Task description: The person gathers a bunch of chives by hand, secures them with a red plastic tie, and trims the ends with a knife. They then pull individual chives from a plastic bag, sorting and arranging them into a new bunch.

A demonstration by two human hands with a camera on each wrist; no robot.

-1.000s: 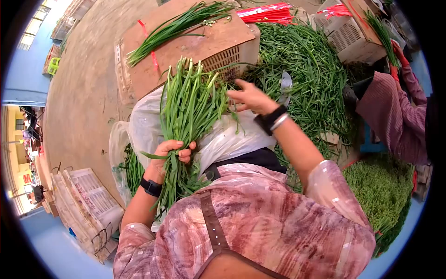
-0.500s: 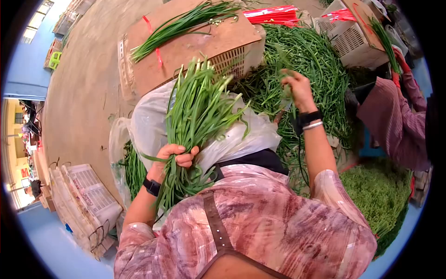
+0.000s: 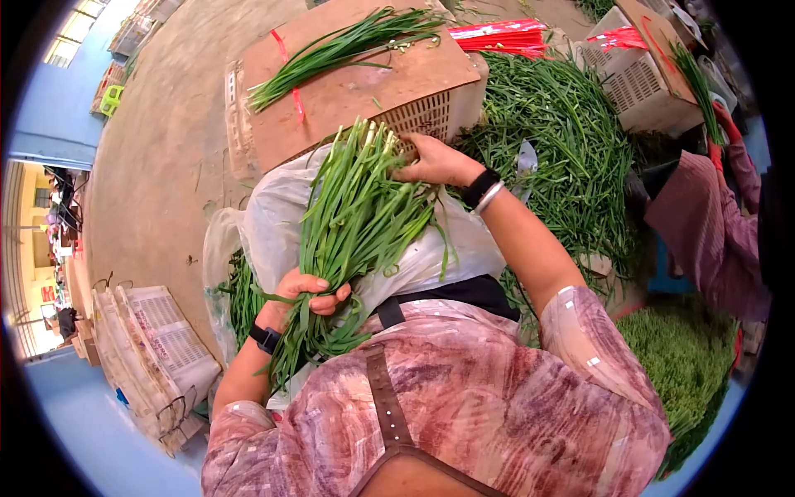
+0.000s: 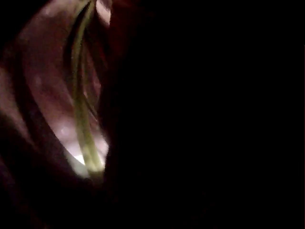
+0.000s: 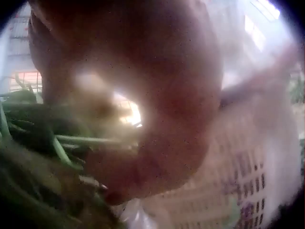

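The left hand (image 3: 300, 296) grips a thick bunch of long green stalks (image 3: 352, 215) low down, fingers curled round it, pale cut ends pointing up and away. At the bunch's upper right, the right hand (image 3: 435, 161) pinches some stalks near their ends. The right wrist view shows that hand (image 5: 157, 95) close up and blurred, thumb and finger round green stalks (image 5: 62, 148); the fingertips are partly hidden. Mostly dark, the left wrist view shows one stalk (image 4: 82, 109). White plastic (image 3: 277, 203) lies beneath the bunch on the lap.
Ahead, a board-topped crate (image 3: 331, 91) carries a green bundle (image 3: 331, 62) over red ties (image 3: 299, 106). Red strips (image 3: 501, 37) lie beside it. At right are a heap of greens (image 3: 571, 141) with a metal blade (image 3: 527, 159) and another person's sleeve (image 3: 704, 224). Stacked crates (image 3: 166, 340) stand at left.
The right hand swung out over the heap with green bits, then came back to the bunch's upper right, where it now pinches stalks. The left hand keeps its grip.
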